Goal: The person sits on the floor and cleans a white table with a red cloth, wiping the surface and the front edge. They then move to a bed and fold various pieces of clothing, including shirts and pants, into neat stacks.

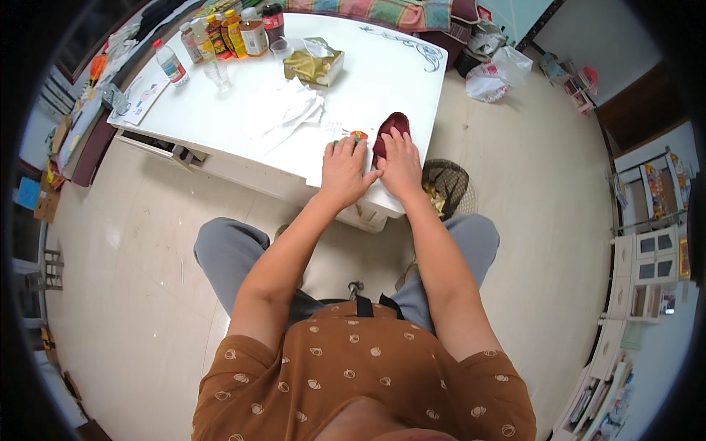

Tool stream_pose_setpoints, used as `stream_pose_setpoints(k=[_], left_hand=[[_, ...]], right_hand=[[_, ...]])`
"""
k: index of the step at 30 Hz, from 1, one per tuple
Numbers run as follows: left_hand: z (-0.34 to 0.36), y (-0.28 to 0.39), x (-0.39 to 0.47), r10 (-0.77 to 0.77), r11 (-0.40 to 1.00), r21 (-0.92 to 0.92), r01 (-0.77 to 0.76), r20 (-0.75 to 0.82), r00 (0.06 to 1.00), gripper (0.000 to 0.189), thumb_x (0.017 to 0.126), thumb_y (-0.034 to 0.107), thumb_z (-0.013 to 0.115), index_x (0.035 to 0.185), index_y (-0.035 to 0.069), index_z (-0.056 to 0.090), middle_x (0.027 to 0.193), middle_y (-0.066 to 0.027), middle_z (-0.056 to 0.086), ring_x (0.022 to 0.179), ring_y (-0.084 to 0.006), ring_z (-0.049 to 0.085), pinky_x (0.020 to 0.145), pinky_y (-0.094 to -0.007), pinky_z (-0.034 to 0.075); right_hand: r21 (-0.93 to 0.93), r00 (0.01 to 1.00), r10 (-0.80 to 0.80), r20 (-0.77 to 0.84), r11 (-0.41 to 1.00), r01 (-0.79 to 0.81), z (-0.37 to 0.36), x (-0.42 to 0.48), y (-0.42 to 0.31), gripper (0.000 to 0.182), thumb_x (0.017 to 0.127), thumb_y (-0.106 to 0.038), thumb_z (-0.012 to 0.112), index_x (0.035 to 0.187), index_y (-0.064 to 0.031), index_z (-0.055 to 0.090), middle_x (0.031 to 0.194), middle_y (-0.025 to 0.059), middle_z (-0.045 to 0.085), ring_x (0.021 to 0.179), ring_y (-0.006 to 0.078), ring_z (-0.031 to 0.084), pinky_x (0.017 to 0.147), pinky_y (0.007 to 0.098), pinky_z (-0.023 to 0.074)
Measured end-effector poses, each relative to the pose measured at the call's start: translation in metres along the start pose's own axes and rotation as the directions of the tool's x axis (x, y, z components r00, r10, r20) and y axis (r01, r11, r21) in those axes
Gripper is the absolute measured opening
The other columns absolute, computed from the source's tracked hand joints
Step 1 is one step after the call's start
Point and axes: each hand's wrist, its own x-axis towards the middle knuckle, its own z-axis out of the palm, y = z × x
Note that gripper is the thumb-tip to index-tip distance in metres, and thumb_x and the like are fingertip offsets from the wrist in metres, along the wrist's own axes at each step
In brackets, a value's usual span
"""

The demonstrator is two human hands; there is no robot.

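Observation:
Both my hands lie palm down at the front right corner of the white table (380,82). Under my right hand (401,162) is a dark red, shoe-shaped item (392,122), perhaps a slipper or an insole. My right fingers are spread over its inner surface, and its near end is hidden. Beside it, my left hand (345,171) rests on a small colourful printed piece (359,134), mostly covered by the fingers. Crumpled white paper (292,110) lies to the left of that hand.
Several drink bottles (231,33) stand at the back left, near a clear plastic cup (218,74) and a gold tissue pack (314,66). A mesh waste basket (447,187) stands by the table's right corner. An open drawer (160,146) juts out below the left front edge.

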Motion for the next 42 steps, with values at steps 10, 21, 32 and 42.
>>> stream_pose_setpoints(k=[10, 21, 32, 42], left_hand=[[0.002, -0.037, 0.029, -0.091, 0.994, -0.047, 0.094, 0.065, 0.994, 0.063, 0.068, 0.038, 0.071, 0.119, 0.004, 0.057, 0.123, -0.0128, 0.054, 0.123, -0.0285, 0.044, 0.104, -0.0448, 0.03], [0.024, -0.048, 0.039, -0.128, 0.991, -0.031, 0.127, -0.003, 0.992, 0.042, 0.083, 0.032, 0.059, 0.115, 0.005, 0.06, 0.12, -0.0148, 0.057, 0.119, -0.0293, 0.049, 0.102, -0.0483, 0.032], [0.03, -0.047, 0.035, -0.061, 0.996, 0.049, 0.068, -0.134, 0.989, 0.038, 0.079, 0.026, 0.065, 0.109, 0.003, 0.063, 0.117, -0.0145, 0.059, 0.113, -0.0301, 0.052, 0.095, -0.0455, 0.037], [0.067, 0.062, 0.012, 0.049, 0.993, -0.107, -0.055, -0.057, 0.997, 0.036, 0.086, 0.014, 0.06, 0.119, 0.0, 0.056, 0.128, -0.0219, 0.049, 0.113, -0.0391, 0.048, 0.099, -0.0452, 0.038]], right_hand=[[-0.054, 0.977, 0.195, -0.089, 0.978, -0.2, 0.029, 0.088, 0.078, 0.051, 0.086, -0.024, 0.056, 0.133, -0.0077, 0.047, 0.143, 0.0151, 0.042, 0.135, 0.0356, 0.034, 0.112, 0.0477, 0.0236], [0.153, 0.983, -0.181, -0.015, 0.972, 0.181, 0.011, 0.014, 0.003, 0.048, 0.076, -0.012, 0.06, 0.123, -0.0062, 0.055, 0.137, 0.0175, 0.046, 0.13, 0.0368, 0.038, 0.109, 0.0479, 0.0277], [0.037, 0.987, -0.152, 0.048, 0.988, 0.15, -0.026, -0.008, 0.062, 0.044, 0.081, -0.017, 0.054, 0.125, -0.0109, 0.054, 0.138, 0.0122, 0.046, 0.133, 0.0274, 0.038, 0.112, 0.0455, 0.0251], [0.18, 0.996, -0.051, -0.075, 0.982, 0.064, -0.007, -0.002, 0.076, 0.044, 0.079, -0.01, 0.06, 0.123, -0.0099, 0.056, 0.135, 0.0135, 0.049, 0.131, 0.0332, 0.039, 0.11, 0.0429, 0.0291]])
